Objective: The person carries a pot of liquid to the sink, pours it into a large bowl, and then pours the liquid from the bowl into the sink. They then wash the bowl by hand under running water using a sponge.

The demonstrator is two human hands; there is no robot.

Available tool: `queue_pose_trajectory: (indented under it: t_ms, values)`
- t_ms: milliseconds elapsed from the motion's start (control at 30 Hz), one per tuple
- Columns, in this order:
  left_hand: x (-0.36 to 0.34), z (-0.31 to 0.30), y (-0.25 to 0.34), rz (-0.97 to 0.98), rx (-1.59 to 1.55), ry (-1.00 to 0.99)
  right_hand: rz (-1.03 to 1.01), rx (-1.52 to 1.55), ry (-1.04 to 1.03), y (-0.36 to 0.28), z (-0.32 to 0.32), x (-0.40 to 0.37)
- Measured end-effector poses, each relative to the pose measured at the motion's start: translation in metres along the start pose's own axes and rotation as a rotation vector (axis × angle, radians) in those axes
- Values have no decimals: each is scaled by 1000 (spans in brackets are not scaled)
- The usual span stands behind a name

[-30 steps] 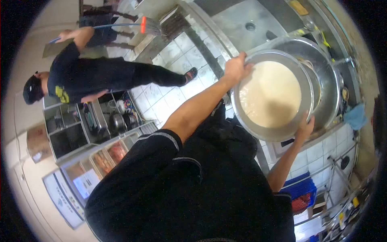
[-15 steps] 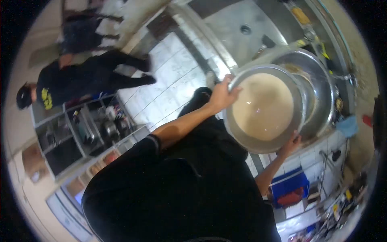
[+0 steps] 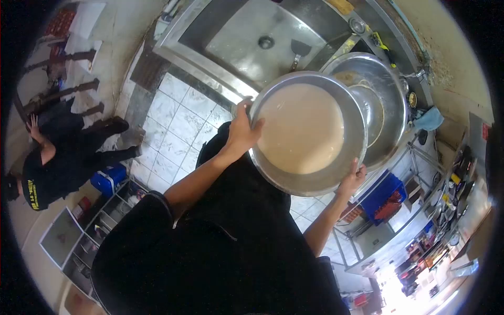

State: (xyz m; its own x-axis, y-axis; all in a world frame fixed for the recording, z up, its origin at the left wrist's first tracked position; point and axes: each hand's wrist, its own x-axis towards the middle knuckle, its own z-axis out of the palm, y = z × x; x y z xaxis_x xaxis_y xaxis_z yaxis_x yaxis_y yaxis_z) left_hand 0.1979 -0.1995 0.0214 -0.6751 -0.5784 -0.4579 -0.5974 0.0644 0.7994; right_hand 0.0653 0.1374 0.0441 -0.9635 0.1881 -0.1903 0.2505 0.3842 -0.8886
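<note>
Both my hands carry a wide metal bowl [image 3: 325, 182] that holds a pale beige liquid [image 3: 302, 128]. My left hand [image 3: 244, 131] grips its left rim, the thumb over the edge. On the lower right, the fingers of my right hand [image 3: 352, 179] are wrapped over the rim. Behind the bowl, and partly hidden by it, stands a larger metal basin [image 3: 396, 123] with shallow murky residue and a round, thin-rimmed piece [image 3: 374, 118] inside. The held bowl overlaps the basin's left side in this view.
A steel sink [image 3: 236, 42] with a drain lies ahead, and a flat scraper [image 3: 300, 48] rests in it. A blue cloth [image 3: 429, 119] hangs right of the basin. A blue crate [image 3: 386, 194] sits low at right. Another person [image 3: 63, 157] in dark clothes stands at left.
The view has turned, so the bowl, basin and sink appear farther left. Both hands keep their hold on the bowl. The other person now has a hand out by wooden bars.
</note>
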Motion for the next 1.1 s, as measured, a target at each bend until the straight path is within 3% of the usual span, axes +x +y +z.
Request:
queue_pose_trajectory:
  t_ms: [67,167,200,367,433,600,733,867,1000,1100]
  values:
    - [13,-11,1,72,10,32,-2,-30,2,-13,13,-6]
    - [26,-30,9,-67,92,-13,26,-8,-10,-53,37,-13]
    - [36,-30,-3,-35,201,16,-54,-76,6,-45,41,-6]
    - [74,-51,-3,-7,250,95,54,73,-26,-84,82,2]
    - [93,-57,-6,63,296,70,-23,81,-1,-93,99,12]
    - [134,-65,-13,87,341,-3,83,120,-22,-149,140,6]
    - [173,-72,-22,15,366,-72,50,15,80,-174,183,4]
    - [193,-81,-19,-14,378,-167,1,111,0,-190,215,1]
    - [210,-72,-47,62,336,-231,0,51,41,-221,241,-13]
    - [215,-72,-43,-27,288,-365,104,-43,40,-240,249,-19]
